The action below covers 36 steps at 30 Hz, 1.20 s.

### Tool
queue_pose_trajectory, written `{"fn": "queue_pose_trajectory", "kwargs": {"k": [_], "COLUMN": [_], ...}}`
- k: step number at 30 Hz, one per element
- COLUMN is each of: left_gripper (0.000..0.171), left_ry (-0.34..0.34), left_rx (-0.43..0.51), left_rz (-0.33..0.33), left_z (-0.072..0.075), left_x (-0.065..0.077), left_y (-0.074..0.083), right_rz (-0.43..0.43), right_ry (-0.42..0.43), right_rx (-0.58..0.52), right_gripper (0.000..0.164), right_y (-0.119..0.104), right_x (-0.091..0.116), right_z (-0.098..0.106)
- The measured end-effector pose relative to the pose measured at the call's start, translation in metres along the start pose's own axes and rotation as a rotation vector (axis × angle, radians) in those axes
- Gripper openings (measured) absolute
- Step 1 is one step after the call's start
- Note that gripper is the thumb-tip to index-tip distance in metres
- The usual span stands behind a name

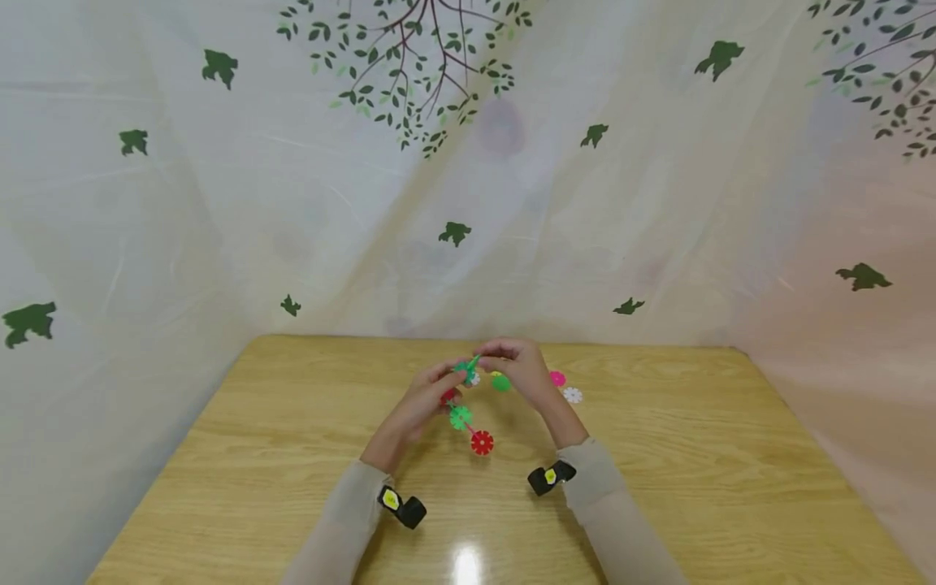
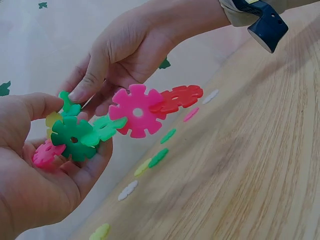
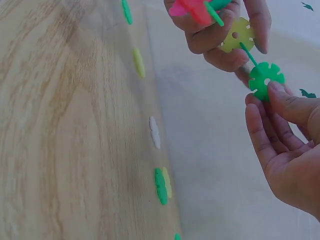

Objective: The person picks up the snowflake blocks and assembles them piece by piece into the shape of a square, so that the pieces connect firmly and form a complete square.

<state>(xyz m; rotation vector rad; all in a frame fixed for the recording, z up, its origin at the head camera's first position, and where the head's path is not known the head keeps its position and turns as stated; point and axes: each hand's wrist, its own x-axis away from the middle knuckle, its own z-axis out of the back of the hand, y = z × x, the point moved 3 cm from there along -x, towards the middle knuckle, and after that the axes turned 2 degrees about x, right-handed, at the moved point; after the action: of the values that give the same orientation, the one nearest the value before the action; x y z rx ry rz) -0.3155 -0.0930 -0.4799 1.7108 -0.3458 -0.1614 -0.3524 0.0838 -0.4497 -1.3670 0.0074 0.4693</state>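
Observation:
My left hand (image 1: 420, 402) grips a chain of slotted plastic flower discs above the table. In the left wrist view, a dark green disc (image 2: 67, 135) lies against its fingers, with a small pink disc (image 2: 47, 154) beside the palm. A light green disc (image 2: 104, 131), a bright pink disc (image 2: 124, 120) and a red disc (image 2: 180, 98) trail outward from there. Thumb and fingers of my right hand (image 3: 295, 145) pinch a green disc (image 3: 259, 85) at its edge. A thin green piece runs from that disc toward a yellow disc (image 3: 231, 44) by the left fingers.
Loose discs lie flat along the far part of the wooden table (image 1: 292, 455): a white one (image 1: 573, 395), a pink one (image 1: 558, 379) and a green one (image 1: 500, 383) among several. Behind the table hangs a pale cloth (image 1: 351, 244) printed with leaves. Each wrist wears a small black camera.

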Motion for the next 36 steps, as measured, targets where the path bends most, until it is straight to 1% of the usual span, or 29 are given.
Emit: {"fn": "queue_pose_trajectory", "kwargs": {"k": [5, 8, 14, 17, 22, 25, 31, 36], "left_gripper": [0.043, 0.042, 0.047, 0.048, 0.046, 0.044, 0.044, 0.042], "left_ry": [0.006, 0.037, 0.102, 0.126, 0.141, 0.150, 0.165, 0.177], "left_rx": [-0.041, -0.045, -0.051, -0.049, -0.054, -0.055, -0.044, -0.007], "left_rz": [0.014, 0.022, 0.021, 0.030, 0.036, 0.031, 0.010, -0.002], "left_z": [0.001, 0.001, 0.002, 0.002, 0.003, 0.003, 0.005, 0.006], "left_x": [0.000, 0.000, -0.001, -0.002, -0.002, -0.002, -0.001, -0.001], "left_y": [-0.001, -0.003, -0.009, -0.010, -0.009, -0.008, -0.008, -0.008], "right_rz": [-0.014, -0.020, -0.023, -0.022, -0.009, 0.000, -0.030, -0.115], "right_ry": [-0.008, -0.007, -0.007, -0.011, -0.013, -0.029, -0.056, -0.047], "right_rx": [0.018, 0.022, 0.009, 0.021, 0.055, 0.087, 0.171, 0.233], "right_gripper": [0.021, 0.020, 0.023, 0.023, 0.021, 0.021, 0.022, 0.025], "right_y": [0.000, 0.001, 0.005, 0.006, 0.002, -0.001, -0.008, -0.004], "right_x": [-0.001, -0.001, -0.002, -0.002, -0.001, 0.000, 0.000, -0.001], "right_z": [0.000, -0.001, -0.002, -0.003, -0.003, -0.002, 0.009, 0.025]}}
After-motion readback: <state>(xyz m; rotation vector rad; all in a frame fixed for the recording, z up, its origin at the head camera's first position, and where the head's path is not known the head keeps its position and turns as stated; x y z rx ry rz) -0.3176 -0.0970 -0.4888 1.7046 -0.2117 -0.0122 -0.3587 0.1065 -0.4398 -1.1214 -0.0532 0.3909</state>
